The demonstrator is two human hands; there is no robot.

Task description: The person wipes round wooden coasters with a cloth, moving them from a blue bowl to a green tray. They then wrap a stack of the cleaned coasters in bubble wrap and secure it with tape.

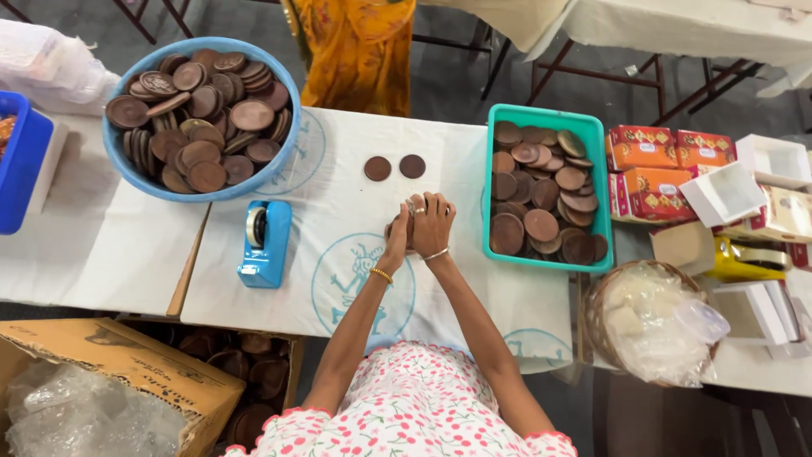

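My left hand [396,239] and right hand [433,224] are pressed together around what looks like a brown clay disc [409,227], held above the white tablecloth [338,220], just left of the teal tray [546,118].

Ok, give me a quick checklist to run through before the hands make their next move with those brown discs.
1. Discs held between both hands, left hand and right hand: ok.
2. How many discs are in the stack: cannot tell, hands cover it.
3. Two loose discs lying flat on the cloth, apart from the hands: ok.
4. Green tray beside the right hand, holding discs: ok.
5. Blue tape dispenser upright left of the hands: ok.
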